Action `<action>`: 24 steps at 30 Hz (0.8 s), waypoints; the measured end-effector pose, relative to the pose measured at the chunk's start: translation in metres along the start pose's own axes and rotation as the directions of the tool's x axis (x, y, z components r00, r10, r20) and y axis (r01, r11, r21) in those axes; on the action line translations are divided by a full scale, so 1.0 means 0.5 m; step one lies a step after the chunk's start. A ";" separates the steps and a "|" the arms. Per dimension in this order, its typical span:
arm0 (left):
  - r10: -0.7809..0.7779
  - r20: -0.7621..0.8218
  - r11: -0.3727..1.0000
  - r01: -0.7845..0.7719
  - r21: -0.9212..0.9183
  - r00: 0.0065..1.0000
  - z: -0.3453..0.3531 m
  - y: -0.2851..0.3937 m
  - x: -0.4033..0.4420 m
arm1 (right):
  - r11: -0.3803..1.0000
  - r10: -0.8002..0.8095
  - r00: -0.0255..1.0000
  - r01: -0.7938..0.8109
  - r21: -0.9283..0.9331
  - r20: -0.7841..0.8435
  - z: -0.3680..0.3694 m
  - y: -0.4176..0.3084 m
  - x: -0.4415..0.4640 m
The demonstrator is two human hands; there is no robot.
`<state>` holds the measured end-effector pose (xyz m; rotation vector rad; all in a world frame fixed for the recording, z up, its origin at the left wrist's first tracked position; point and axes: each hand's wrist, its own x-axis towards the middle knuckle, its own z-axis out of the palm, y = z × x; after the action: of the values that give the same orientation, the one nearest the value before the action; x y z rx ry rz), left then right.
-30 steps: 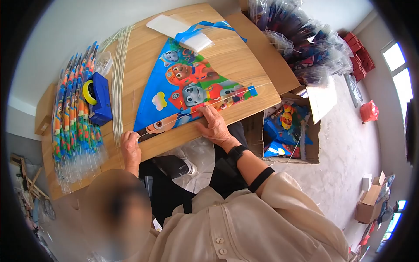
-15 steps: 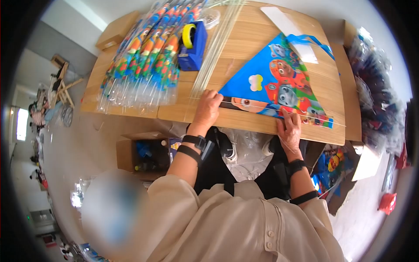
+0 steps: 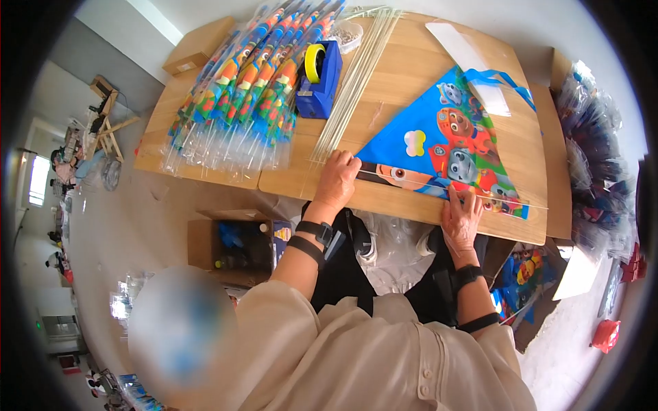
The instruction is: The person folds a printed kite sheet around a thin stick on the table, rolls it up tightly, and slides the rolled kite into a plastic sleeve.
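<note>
A triangular blue kite sheet (image 3: 439, 140) printed with cartoon characters lies flat on the wooden table (image 3: 404, 51). Its near edge is folded over, and a thin pale rod (image 3: 411, 177) runs along that edge. My left hand (image 3: 337, 179) is closed at the sheet's left corner, fingertips pinching the corner and the rod's end. Fingers bent, my right hand (image 3: 461, 218) presses on the folded edge right of its middle; whether it also grips the rod is hard to tell. A blue ribbon (image 3: 504, 79) trails from the sheet's far corner over a white strip (image 3: 495, 99).
Left on the table are wrapped kites (image 3: 240, 96), a blue tape dispenser (image 3: 321, 89), a bundle of thin rods (image 3: 356, 82) and a small tub (image 3: 348, 38). Open boxes (image 3: 201, 244) stand below the table. Plastic-wrapped items (image 3: 596, 157) are heaped at the right.
The camera view has swung left, so the table and both hands appear further right than a second ago. Both hands stay at the folded edge, with the right hand's fingers slightly shifted.
</note>
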<state>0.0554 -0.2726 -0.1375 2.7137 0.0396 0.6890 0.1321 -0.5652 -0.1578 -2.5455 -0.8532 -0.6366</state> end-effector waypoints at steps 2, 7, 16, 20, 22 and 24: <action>0.005 0.005 1.000 -0.005 0.019 1.000 -0.017 -0.006 0.015 | 1.000 0.006 1.000 -0.006 -0.023 0.005 0.001 -0.001 -0.001; -0.145 -0.496 0.989 0.140 -0.047 0.856 -0.081 -0.082 0.106 | 1.000 0.011 0.999 -0.010 -0.027 0.044 0.007 0.003 0.000; -0.632 0.083 0.657 0.590 -0.470 0.770 -0.160 -0.278 0.277 | 0.999 0.031 0.999 -0.032 0.010 0.045 -0.002 -0.002 0.005; -0.788 0.248 0.398 0.773 -0.494 0.564 -0.171 -0.237 0.303 | 0.999 0.025 0.999 -0.026 0.019 0.038 -0.003 -0.001 0.005; -0.805 0.246 0.360 0.773 -0.522 0.540 -0.163 -0.243 0.307 | 0.999 0.027 0.999 -0.028 0.019 0.037 -0.002 0.000 0.004; -0.827 0.283 0.282 0.794 -0.538 0.486 -0.159 -0.250 0.312 | 0.999 0.031 0.999 -0.032 0.028 0.037 -0.001 0.001 0.004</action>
<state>0.1627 -0.1125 -0.0422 1.6394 0.9921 0.3226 0.1339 -0.5650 -0.1565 -2.5470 -0.8266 -0.5659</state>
